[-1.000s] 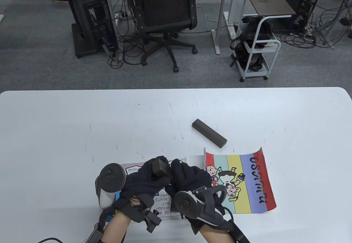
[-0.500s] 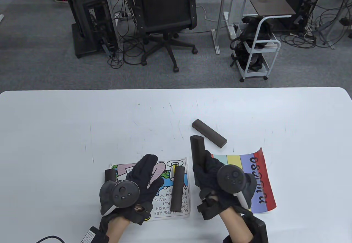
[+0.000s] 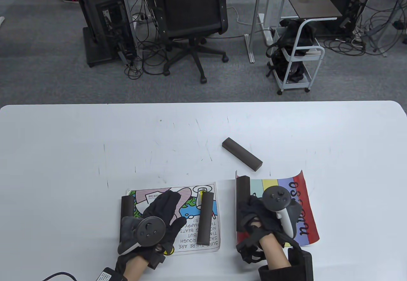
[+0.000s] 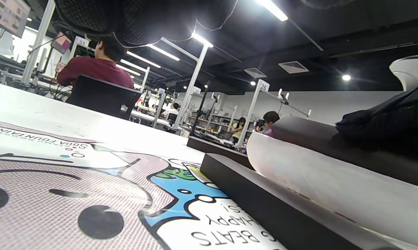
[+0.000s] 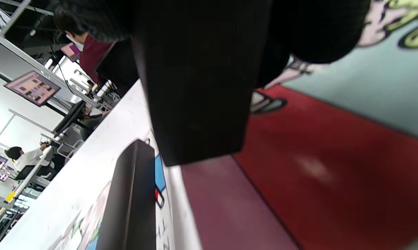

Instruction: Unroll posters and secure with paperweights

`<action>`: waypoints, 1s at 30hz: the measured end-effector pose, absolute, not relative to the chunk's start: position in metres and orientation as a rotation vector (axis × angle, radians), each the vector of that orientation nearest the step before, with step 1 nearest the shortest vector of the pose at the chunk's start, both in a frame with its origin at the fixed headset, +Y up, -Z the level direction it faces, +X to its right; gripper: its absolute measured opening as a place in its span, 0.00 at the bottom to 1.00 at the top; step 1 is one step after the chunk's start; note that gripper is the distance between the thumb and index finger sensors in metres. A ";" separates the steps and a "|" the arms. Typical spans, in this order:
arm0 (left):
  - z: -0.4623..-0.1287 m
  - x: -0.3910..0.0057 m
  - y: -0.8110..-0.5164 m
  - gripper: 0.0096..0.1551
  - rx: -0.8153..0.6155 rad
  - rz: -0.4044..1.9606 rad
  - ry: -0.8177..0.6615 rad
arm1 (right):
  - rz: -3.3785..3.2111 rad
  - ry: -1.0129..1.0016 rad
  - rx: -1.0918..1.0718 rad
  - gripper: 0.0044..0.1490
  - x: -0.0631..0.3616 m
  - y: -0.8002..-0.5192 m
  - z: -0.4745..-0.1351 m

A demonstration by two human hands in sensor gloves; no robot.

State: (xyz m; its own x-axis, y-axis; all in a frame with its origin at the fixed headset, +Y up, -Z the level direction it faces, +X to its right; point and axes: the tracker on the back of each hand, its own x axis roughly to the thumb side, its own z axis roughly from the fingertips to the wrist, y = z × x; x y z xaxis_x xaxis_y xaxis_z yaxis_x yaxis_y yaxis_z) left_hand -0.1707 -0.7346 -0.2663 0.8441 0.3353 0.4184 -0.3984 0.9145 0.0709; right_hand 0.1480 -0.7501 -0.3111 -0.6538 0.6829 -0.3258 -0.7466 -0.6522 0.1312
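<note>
A comic poster (image 3: 178, 227) lies flat with one dark bar paperweight (image 3: 127, 205) on its left edge and another (image 3: 205, 217) near its right edge. My left hand (image 3: 165, 209) rests flat and open on it. A striped cartoon poster (image 3: 286, 211) lies to the right. My right hand (image 3: 254, 212) grips a third dark bar (image 3: 242, 195) and holds it down along that poster's left edge. In the right wrist view the bar (image 5: 195, 86) sits under my fingers on the red stripe (image 5: 316, 156). The left wrist view shows the comic poster (image 4: 91, 194) and its bar (image 4: 264, 194).
A fourth dark bar (image 3: 242, 158) lies loose on the white table (image 3: 95, 141), just beyond the striped poster. The striped poster's far right corner (image 3: 300, 177) curls up a little. An office chair (image 3: 190, 14) and a cart (image 3: 295, 65) stand beyond the table's far edge.
Both hands were together over the comic poster with a bar. My right hand carried a bar right and set it on the striped poster's left edge. My left hand flattened on the comic poster.
</note>
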 end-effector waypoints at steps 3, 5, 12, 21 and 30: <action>-0.266 -0.171 -0.734 0.44 0.153 0.391 -0.406 | 2.300 0.373 -0.306 0.43 0.137 -0.760 -0.314; -0.266 -0.172 -0.735 0.44 0.148 0.395 -0.401 | 2.318 0.394 -0.301 0.43 0.132 -0.766 -0.315; -0.267 -0.173 -0.735 0.44 0.134 0.390 -0.395 | 2.475 0.402 -0.324 0.42 0.123 -0.775 -0.316; -0.268 -0.174 -0.735 0.44 0.132 0.399 -0.388 | 2.762 0.357 -0.360 0.33 0.121 -0.772 -0.314; -0.270 -0.175 -0.734 0.46 0.126 0.474 -0.398 | 2.666 -0.011 -0.296 0.45 0.136 -0.717 -0.319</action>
